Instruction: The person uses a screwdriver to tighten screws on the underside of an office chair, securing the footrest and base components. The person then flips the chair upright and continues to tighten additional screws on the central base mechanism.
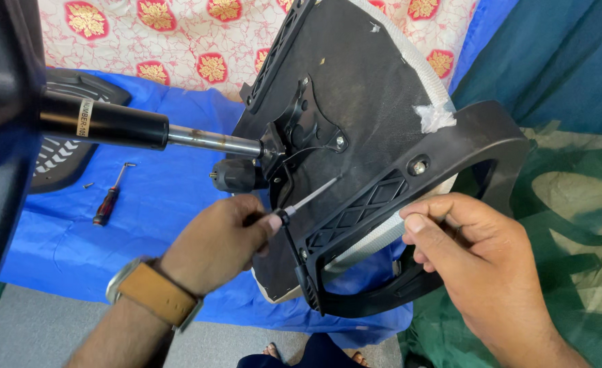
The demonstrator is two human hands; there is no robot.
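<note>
**Two hands at an upturned chair seat**

Two hands low in frame, one black seat (355, 102) filling the centre, tipped on edge, underside to the camera. Bolted to its right side, a black armrest (451, 177) looping toward lower centre; one bolt (419, 166) seated at the top of the armrest bracket, so judged fastened there. Lower bracket screws hard to tell; work judged midway.

Running from upper left to the seat plate, a gas cylinder (110, 124) with a bright steel rod; around the black tube, a narrow cream label band with dark print.

Left hand (219, 242), centre-low, wrapped tight round the handle of a screwdriver (308, 199), thin shaft aimed up-right at the bracket. Right hand (471, 252), lower right, loosely curled, thumb and forefinger tips near the armrest's edge; grip on anything small impossible to tell.

Spread beneath, a blue sheet (171, 197); on it at left, a second screwdriver (109, 201), red and black, plus a loose screw (88, 185).
</note>
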